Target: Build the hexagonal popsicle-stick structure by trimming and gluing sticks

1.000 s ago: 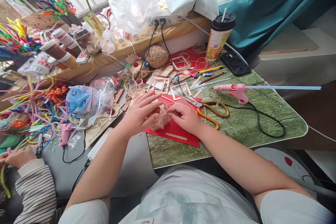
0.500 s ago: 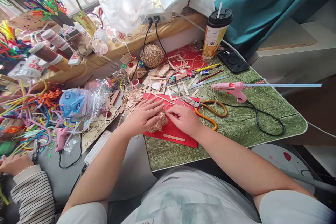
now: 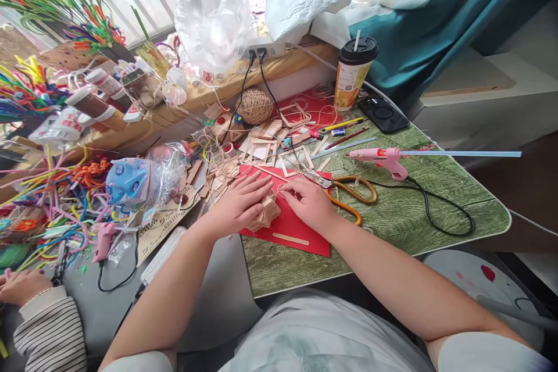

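My left hand (image 3: 238,206) lies with its fingers stretched out over a layered stack of wooden craft sticks (image 3: 265,215), its thumb along the near side. The fingers hide much of the stack, which rests on a red sheet (image 3: 300,224). Just right of the stack, my right hand (image 3: 307,200) is closed in a pinch. A thin pale strand shows at its fingertips; whether it is twine I cannot tell. One loose craft stick (image 3: 290,239) lies on the sheet, below the hands. Scissors with orange handles (image 3: 353,183) lie beside my right wrist.
A pink glue gun (image 3: 383,157) with a long glue stick lies on the right. Behind are a twine ball (image 3: 255,106), loose sticks, pencils, a phone (image 3: 383,115) and a drink cup (image 3: 354,78). Another person's hand (image 3: 24,286) is at the far left, near pipe cleaners (image 3: 65,209).
My right hand has drawn slightly away from the stack, and more of the stack shows. My left hand stays flat on it. The whole view has shifted a little.
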{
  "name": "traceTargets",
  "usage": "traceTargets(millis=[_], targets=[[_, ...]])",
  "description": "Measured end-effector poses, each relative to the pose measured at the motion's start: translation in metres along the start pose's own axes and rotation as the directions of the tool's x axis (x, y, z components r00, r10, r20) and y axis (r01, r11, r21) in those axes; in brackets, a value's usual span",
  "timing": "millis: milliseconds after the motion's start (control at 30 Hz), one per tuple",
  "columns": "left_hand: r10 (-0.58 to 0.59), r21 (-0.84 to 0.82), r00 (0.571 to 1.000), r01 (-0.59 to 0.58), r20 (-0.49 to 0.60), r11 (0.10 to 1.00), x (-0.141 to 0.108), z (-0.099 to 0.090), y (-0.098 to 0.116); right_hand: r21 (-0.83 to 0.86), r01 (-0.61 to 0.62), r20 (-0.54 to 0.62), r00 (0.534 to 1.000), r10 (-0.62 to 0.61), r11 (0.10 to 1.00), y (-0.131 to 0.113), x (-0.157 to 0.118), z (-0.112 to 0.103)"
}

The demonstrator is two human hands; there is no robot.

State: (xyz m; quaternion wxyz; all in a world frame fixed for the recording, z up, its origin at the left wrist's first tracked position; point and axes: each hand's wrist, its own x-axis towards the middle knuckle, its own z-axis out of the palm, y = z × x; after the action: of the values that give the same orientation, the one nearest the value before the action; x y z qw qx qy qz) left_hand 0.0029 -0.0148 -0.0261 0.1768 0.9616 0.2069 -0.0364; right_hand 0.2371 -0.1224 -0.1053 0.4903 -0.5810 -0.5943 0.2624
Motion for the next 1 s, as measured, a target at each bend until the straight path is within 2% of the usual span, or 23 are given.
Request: traceTargets(millis=[367, 700, 833, 1000], targets=[[0.009, 0.064, 0.999, -0.006, -0.05, 0.998, -0.002, 0.008, 0.003, -0.075, -0.02, 0.023, 1.0, 0.021, 0.997, 0.002, -0.002, -0.002], [0.022, 0.048, 0.998, -0.019, -0.053, 0.999, -0.002, 0.007, 0.002, -0.015, 0.018, -0.06, 0.998, -0.018, 1.0, -0.005, -0.005, -0.005], [0.023, 0.078, 0.998, -0.019, -0.052, 0.997, -0.001, 0.009, 0.002, -0.064, -0.021, 0.01, 1.0, 0.021, 0.998, 0.002, -0.004, -0.002], [0.034, 0.111, 0.998, -0.027, -0.059, 0.993, -0.001, 0.013, 0.002, -0.209, -0.046, 0.139, 0.987, 0.076, 0.977, 0.004, -0.003, 0.002]])
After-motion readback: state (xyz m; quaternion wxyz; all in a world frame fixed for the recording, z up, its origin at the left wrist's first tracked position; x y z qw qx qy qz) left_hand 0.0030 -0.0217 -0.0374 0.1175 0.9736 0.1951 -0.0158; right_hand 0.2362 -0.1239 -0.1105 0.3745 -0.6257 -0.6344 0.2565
